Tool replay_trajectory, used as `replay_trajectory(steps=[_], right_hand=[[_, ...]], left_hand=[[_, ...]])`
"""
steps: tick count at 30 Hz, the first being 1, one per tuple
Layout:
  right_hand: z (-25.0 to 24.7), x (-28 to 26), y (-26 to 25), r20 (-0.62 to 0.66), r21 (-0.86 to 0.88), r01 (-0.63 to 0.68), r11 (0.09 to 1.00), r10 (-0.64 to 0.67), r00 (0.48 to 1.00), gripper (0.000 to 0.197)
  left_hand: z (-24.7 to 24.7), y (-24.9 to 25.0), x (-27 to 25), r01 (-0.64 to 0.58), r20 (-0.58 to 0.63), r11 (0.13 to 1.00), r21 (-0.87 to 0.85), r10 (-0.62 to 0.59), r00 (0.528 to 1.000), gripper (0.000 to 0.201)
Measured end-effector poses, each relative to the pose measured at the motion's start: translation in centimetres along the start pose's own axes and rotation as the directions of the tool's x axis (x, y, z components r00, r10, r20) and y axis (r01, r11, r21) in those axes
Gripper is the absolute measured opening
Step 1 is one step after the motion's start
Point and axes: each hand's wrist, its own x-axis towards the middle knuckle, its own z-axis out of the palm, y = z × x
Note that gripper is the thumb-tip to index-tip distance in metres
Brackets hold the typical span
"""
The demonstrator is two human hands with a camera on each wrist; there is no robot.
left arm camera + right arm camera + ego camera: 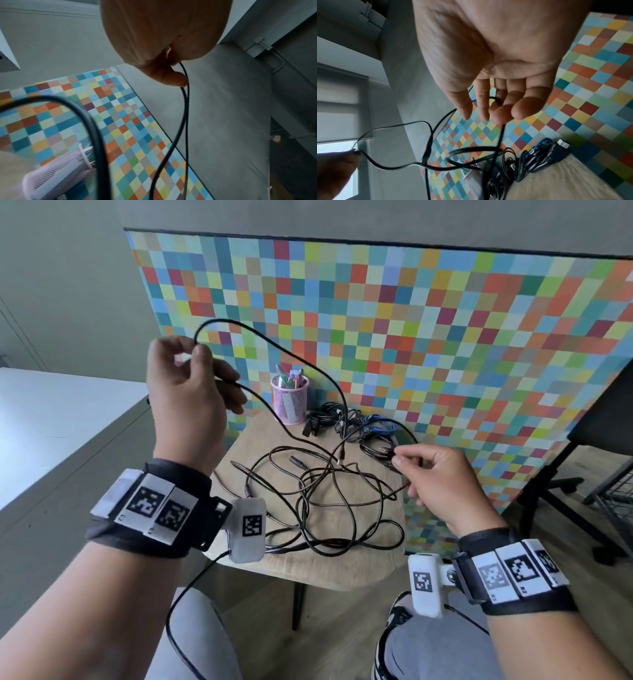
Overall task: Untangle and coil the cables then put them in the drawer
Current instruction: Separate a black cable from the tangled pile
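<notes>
My left hand (191,392) is raised over the table's left side and pinches a thin black cable (274,344) between thumb and fingers; the cable loops up above the hand and arcs down to the right. In the left wrist view the same cable (186,108) hangs from the fingers. My right hand (435,477) pinches the other stretch of that cable near its plug, just above the table's right edge. A tangle of black cables (329,491) lies spread on the small wooden table (342,570). Bundled black and blue cables (363,426) lie at the back. No drawer is in view.
A pink mesh pen cup (290,398) stands at the table's back left. A multicoloured checkered panel (445,337) stands right behind the table. A white desk (51,419) is to the left, and a black chair base (561,484) and wire basket to the right.
</notes>
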Motion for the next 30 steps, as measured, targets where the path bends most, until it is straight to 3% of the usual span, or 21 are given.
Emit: replay_trajectory(steps=[6,10,16,19,25,27,30], right_hand=[[-0.7,0.4,1.0,0.015,-0.091,-0.091,0.992,0.093,0.996,0.011],[-1.3,0.1,1.5,0.044,-0.163,-0.126,0.979,0.135,0.990,0.012],[-0.4,0.1,-0.2,0.134,-0.151,-0.112,0.982,0.133,0.982,0.020],[0.2,0.5,-0.3,0.207,-0.226,-0.121,0.967,0.169,0.964,0.028],[1.1,1.0,1.0,0.316,-0.269,-0.168,0.948,0.252,0.915,0.021],[1.5,1.2,1.0,0.361,-0.247,-0.158,0.956,0.242,0.901,0.024],[2.0,1.3,0.5,0.375,-0.258,-0.123,0.958,0.217,0.901,0.026]], left_hand=[[-0.2,0.9,0.8,-0.021,-0.098,0.969,-0.245,-0.003,0.995,0.009],[-0.8,1.1,1.1,-0.011,-0.097,0.967,-0.253,-0.014,0.995,0.014],[0.0,0.8,-0.9,-0.003,0.095,0.994,-0.107,0.013,0.995,0.013],[-0.2,0.8,-1.6,-0.005,0.148,0.998,-0.067,0.014,0.989,0.016],[-2.2,-0.8,-2.3,0.067,0.215,0.994,0.085,-0.084,0.973,0.021],[-2.9,-1.7,-2.4,0.058,0.293,0.971,0.230,-0.126,0.948,0.020],[-3.6,-2.8,-2.7,-0.068,0.465,0.875,0.479,-0.187,0.865,0.032]])
